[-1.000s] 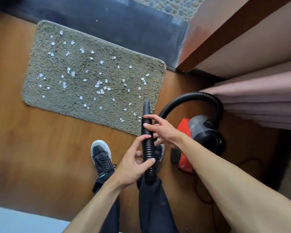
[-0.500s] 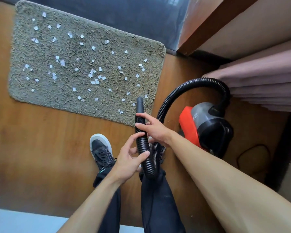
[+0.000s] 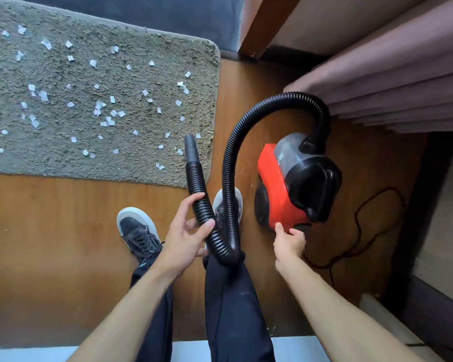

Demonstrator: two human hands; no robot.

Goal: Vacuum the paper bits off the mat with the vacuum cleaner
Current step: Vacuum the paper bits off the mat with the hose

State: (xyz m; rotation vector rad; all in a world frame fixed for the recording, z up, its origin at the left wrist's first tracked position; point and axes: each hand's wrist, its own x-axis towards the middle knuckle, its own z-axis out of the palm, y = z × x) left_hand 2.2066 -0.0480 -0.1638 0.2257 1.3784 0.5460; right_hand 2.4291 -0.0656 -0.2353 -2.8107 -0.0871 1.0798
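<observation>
Head view: left hand on the hose, right hand at the vacuum cleaner

Your left hand holds the black ribbed hose, thumb on one side and curled fingers on the other. Beyond that hand the hose ends in a smooth nozzle, which points away from you over the near right corner of the mat. Behind your left hand the hose dips to your right knee, then arches up and over to the top of the vacuum cleaner. Your right hand reaches forward with fingers loosely extended, thumb and fingertips touching the near lower edge of the red casing, closed round nothing. The mat lies ahead and to the left of your left hand, with white paper bits scattered across it. A dark cord loops on the wooden floor to the right of your right hand. Pink curtain folds hang beyond the vacuum cleaner.
</observation>
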